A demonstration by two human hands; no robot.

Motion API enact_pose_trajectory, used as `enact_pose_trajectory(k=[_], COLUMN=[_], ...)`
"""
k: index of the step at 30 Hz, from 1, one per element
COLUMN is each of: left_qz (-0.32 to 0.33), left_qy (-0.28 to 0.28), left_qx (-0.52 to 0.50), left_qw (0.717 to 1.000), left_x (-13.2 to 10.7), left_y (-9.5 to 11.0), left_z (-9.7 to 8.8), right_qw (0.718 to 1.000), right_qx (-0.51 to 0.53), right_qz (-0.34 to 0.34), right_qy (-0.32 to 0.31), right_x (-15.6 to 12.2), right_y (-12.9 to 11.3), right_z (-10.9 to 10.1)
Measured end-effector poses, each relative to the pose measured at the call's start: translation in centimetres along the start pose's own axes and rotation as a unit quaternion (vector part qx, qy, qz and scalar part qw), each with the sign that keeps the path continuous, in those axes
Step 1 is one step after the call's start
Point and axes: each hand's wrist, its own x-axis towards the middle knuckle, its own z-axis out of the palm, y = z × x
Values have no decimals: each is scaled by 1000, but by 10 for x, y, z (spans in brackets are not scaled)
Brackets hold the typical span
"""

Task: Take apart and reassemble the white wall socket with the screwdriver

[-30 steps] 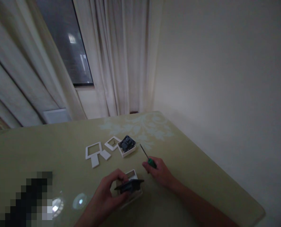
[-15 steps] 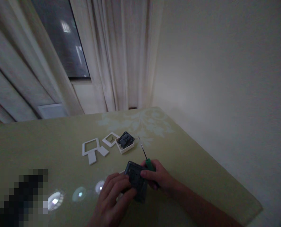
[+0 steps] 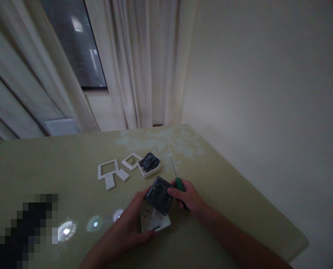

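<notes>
Tilted up farther now, the dark module (image 3: 160,194) is pinched between left hand (image 3: 130,223) and right hand (image 3: 191,198), with the screwdriver (image 3: 179,183) clamped in the right one.

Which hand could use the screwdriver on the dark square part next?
Probably the right hand: it grips the green screwdriver, right beside the dark part, with its thumb on that part. The left hand is busy holding the white plate underneath.
</notes>
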Motion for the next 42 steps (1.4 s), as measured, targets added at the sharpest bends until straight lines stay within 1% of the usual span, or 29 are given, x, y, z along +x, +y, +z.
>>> enact_pose_trajectory(k=[3,7,11,16,23,28,35,39,42], left_qz=[1,-17,-6,7,20,25,10,9,12], left_qy=[-9,-28,-19,-7,2,-23,-41,-42,-44], left_qx=[-19,-26,-14,-12,17,34,30,19,4], left_qw=[1000,999,1000,1000,1000,999,999,999,999], left_x=[0,-2,-2,2,1,2,2,3,4], left_y=[-1,-9,-9,-1,-1,4,8,11,12], left_z=[10,22,29,28,27,23,17,17,18], right_qw=[999,996,990,986,983,975,960,950,936], right_qx=[-40,-87,-129,-151,-167,-200,-247,-275,-310], right_qz=[-6,-28,-63,-71,-71,-94,-131,-147,-167], right_qy=[-8,-10,-3,-8,-2,-7,14,1,-6], right_x=[2,0,-4,-6,-3,-7,-10,-14,-17], right_y=[0,0,-1,1,0,-5,-4,-8,-11], right_z=[-3,-5,-5,-5,-7,-7,-6,-6,-5])
